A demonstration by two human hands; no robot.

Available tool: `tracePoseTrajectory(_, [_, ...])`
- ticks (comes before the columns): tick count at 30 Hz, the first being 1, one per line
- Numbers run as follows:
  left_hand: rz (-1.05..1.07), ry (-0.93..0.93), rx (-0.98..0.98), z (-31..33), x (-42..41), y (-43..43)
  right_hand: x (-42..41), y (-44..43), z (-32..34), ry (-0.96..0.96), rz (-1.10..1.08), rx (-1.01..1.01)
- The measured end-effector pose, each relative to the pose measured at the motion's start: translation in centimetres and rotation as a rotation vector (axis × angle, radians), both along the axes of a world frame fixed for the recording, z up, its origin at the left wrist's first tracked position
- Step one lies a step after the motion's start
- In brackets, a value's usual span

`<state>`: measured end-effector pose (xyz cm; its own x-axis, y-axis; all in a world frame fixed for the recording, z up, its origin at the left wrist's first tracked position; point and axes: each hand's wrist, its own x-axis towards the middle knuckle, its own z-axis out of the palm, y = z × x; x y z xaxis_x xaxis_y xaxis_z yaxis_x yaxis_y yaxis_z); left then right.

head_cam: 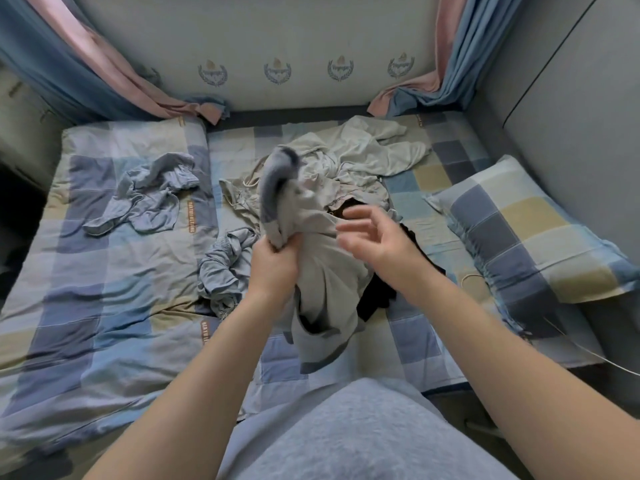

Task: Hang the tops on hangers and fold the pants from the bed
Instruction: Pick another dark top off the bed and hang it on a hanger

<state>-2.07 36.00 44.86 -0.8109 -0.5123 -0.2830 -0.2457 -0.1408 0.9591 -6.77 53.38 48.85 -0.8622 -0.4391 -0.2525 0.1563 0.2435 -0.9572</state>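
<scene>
Left hand (273, 263) is clamped tight on a bunched fold of the grey garment (325, 271), holding it up above the bed (104, 289) so the fabric hangs down toward the person's body. Its upper end is blurred, a darker grey band curving over the top. Right hand (374, 237) sits just beside the cloth, fingers spread apart, gripping nothing; it is blurred too.

Behind the lifted piece, a pale beige pile of clothes (363, 150) sprawls across the middle of the checked sheet. Something black (375, 296) lies under the hanging fabric, partly hidden. To the left, one blue-grey garment (152, 192) lies crumpled on the quilt, and a second blue-grey bundle (221, 268) sits just beside the left wrist. A checked pillow (533, 233) rests at the right edge, near the wall. Whether the held piece is a top or pants, I cannot tell.
</scene>
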Motion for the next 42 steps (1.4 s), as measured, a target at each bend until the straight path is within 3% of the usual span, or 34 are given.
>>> tracePoseTrajectory(2, [0.142, -0.017, 0.193, 0.6, -0.3, -0.2, 1.8, 1.4, -2.4, -0.041, 0.148, 0.181])
tracePoseTrajectory(5, [0.221, -0.004, 0.326, 1.3, -0.9, -0.3, 5.0, 1.1, -5.3, -0.109, 0.294, 0.401])
tracePoseTrajectory(10, [0.242, -0.003, 0.336, 1.4, -1.4, -1.1, 4.5, 0.6, -7.9, 0.092, 0.078, 0.603])
tracePoseTrajectory(14, [0.187, -0.087, 0.162, 1.1, -0.9, -3.9, 1.8, 1.3, -6.1, 0.111, -0.056, 0.468])
tracePoseTrajectory(19, [-0.308, -0.092, -0.079, 1.4, 1.7, -2.9, -0.8, -0.8, -1.4, 0.088, -0.114, 0.234])
tracePoseTrajectory(23, [-0.718, -0.069, -0.047, 0.7, 3.8, 0.0, -1.0, -3.7, 0.3, 0.016, -0.158, 0.103])
tracePoseTrajectory(26, [-0.669, 0.025, -0.095, -0.5, 4.3, 1.4, -0.9, -4.6, 1.2, -0.059, -0.218, 0.005])
tracePoseTrajectory(29, [-0.509, -0.068, -0.227, -1.9, 4.1, 0.4, -1.4, -3.9, 1.6, -0.138, -0.375, -0.107])
tracePoseTrajectory(32, [-0.354, -0.105, -0.185, -1.7, 3.8, -1.3, -1.6, -2.4, 1.2, -0.273, -0.527, -0.236])
tracePoseTrajectory(35, [-0.247, -0.008, -0.14, 0.7, 3.1, -2.1, -1.3, -1.1, 0.1, -0.381, -0.633, -0.366])
tracePoseTrajectory(38, [-0.223, 0.026, -0.095, 3.0, 2.4, -2.5, -0.4, -0.2, -1.1, -0.36, -0.564, -0.346])
tracePoseTrajectory(42, [-0.331, 0.029, -0.298, 4.7, 2.1, -2.9, 1.6, 0.3, -1.7, 0.018, -0.156, -0.017])
